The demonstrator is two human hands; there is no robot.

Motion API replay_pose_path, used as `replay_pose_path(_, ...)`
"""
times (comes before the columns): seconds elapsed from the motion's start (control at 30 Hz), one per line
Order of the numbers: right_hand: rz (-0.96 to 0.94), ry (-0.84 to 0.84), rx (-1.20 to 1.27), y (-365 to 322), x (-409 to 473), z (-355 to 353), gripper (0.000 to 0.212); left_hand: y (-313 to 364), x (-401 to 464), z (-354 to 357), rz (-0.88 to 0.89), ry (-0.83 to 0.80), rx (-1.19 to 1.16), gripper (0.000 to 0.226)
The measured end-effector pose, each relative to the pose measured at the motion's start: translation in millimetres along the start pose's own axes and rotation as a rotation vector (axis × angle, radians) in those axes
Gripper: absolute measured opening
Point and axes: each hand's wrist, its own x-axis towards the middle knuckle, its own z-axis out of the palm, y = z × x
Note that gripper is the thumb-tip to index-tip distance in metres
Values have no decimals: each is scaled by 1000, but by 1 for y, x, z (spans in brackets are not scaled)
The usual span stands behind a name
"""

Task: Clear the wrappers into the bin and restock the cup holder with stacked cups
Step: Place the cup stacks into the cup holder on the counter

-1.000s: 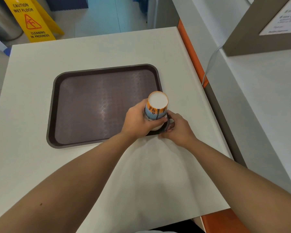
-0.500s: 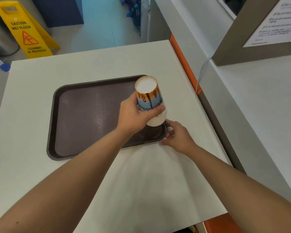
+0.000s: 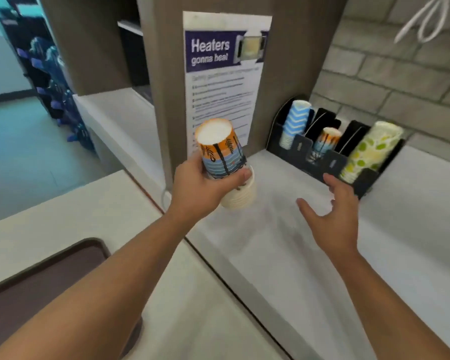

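Left hand [image 3: 200, 185] gripped the inverted stack of cups [image 3: 222, 162] mid-sleeve, above the worktop [image 3: 283, 255], near the cup holder [image 3: 330, 157]. Right hand [image 3: 333, 214] was spread wide, fingers holding nothing. Judged light, thin-walled, crushable and prone to separating: hold gently around the middle, supporting the rim end.

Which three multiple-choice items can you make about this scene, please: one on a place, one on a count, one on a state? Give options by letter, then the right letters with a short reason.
1. Where does the cup holder stand?
A. on the brown tray
B. on the counter by the brick wall
C. on the floor

2. How many stacks of cups sit in the holder?
A. one
B. three
C. five

3. How is the right hand?
A. open, holding nothing
B. gripping a cup
C. pressed flat on the tray

Answers: 1 B, it sits on the white counter against the bricks. 2 B, a blue stack, an orange stack and a green stack. 3 A, its fingers are spread; the left hand grips the stacked cups.
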Motion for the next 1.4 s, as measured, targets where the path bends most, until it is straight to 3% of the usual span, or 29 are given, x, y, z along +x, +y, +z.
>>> replay_pose_path(0.27, 170, 234, -144, 100, 99, -31, 106, 56, 103, 171, 143, -191, -37, 48)
replay_pose_path(0.43, 339, 219, 103, 141, 129, -32, 132, 71, 160, 242, 215, -211, -14, 45)
replay_pose_path(0.53, 393, 136, 222, 160, 137, -28, 127, 75, 193, 269, 250, -190, 5, 40)
replay_pose_path(0.73, 406, 94, 167, 179, 143, -26, 117, 59, 230, 305, 306, -168, 63, 46)
replay_pose_path(1.17, 409, 76, 80, 184, 144, -25, 115, -4, 222, 336, 216, -234, 268, 73)
replay_pose_path(1.4, 416, 71, 62, 185, 143, -24, 116, -2, 216, 332, 121, -260, 295, 55)
